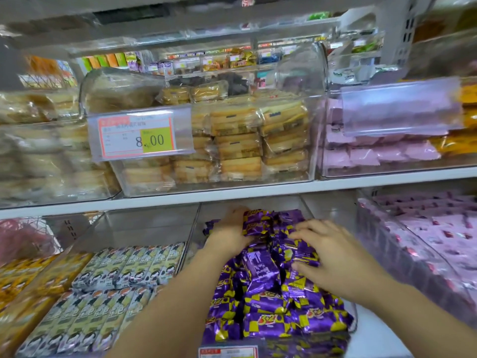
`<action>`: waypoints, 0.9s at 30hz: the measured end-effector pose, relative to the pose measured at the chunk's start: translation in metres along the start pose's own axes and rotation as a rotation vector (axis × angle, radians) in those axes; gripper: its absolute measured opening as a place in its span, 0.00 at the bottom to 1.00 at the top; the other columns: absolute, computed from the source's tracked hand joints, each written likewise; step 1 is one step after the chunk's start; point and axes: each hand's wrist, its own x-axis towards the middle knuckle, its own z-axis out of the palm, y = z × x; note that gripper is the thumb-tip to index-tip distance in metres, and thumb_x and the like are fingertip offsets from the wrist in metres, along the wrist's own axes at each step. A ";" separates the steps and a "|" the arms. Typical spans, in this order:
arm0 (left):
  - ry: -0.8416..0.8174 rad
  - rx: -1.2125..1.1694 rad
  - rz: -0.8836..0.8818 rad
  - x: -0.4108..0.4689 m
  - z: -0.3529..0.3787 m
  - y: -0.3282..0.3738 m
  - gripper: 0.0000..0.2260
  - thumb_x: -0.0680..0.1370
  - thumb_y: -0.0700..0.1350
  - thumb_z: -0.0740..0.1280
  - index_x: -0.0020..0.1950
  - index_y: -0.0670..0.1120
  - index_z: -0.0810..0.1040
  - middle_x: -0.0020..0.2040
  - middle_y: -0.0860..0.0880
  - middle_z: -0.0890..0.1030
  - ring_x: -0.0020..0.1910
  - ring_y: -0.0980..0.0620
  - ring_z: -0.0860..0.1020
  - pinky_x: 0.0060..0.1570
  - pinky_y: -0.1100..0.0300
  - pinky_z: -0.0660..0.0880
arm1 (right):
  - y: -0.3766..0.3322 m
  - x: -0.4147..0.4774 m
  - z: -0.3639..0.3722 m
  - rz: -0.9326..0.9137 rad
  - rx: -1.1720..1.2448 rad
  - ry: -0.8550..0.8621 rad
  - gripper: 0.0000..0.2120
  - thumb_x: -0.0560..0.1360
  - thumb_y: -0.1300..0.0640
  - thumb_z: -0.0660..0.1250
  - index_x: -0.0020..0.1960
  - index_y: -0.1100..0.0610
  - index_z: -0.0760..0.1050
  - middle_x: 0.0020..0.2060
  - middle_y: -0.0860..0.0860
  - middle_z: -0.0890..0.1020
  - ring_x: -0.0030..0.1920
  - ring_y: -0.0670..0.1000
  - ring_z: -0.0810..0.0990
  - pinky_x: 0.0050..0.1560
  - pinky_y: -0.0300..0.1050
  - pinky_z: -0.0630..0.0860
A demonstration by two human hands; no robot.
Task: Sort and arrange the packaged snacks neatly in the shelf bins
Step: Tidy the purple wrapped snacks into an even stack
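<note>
Purple-and-yellow foil snack packets (260,316) heap in the clear plastic shelf bin (193,228); left hand (229,229) grips rear ones, right hand (333,254) presses flat, fingers spread. Best square them into rows, gently.

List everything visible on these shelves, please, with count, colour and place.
purple snack packs: many, purple and yellow, lower shelf, middle bin
cartoon-print packs: many, cream and black, lower bin left of it
pink packs: many, pink, right bins of both shelves
cake packs: many, golden-brown, upper middle bin
price tags: two, white and red, upper middle bin front and bottom edge
left hand: one, gripping purple snack packs at the bin's back
right hand: one, fingers spread on the purple pile
</note>
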 end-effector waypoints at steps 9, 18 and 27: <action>0.002 0.126 -0.184 0.014 0.013 -0.019 0.30 0.72 0.54 0.71 0.71 0.53 0.65 0.67 0.47 0.71 0.66 0.43 0.69 0.62 0.47 0.70 | 0.002 -0.001 0.000 -0.025 0.042 0.004 0.24 0.75 0.42 0.63 0.69 0.42 0.65 0.67 0.39 0.65 0.68 0.43 0.61 0.64 0.38 0.58; -0.072 0.293 -0.094 0.031 0.013 -0.007 0.28 0.75 0.55 0.69 0.73 0.59 0.63 0.66 0.48 0.66 0.67 0.44 0.65 0.61 0.50 0.67 | 0.003 -0.002 0.001 -0.032 0.047 -0.010 0.23 0.76 0.42 0.61 0.70 0.42 0.63 0.67 0.38 0.63 0.68 0.40 0.57 0.60 0.34 0.58; -0.050 0.270 -0.071 0.029 0.007 -0.009 0.26 0.73 0.57 0.70 0.69 0.57 0.69 0.67 0.52 0.68 0.68 0.46 0.67 0.65 0.51 0.65 | 0.009 0.003 0.004 -0.018 0.120 0.027 0.19 0.76 0.50 0.64 0.67 0.44 0.68 0.64 0.38 0.68 0.65 0.41 0.63 0.63 0.35 0.62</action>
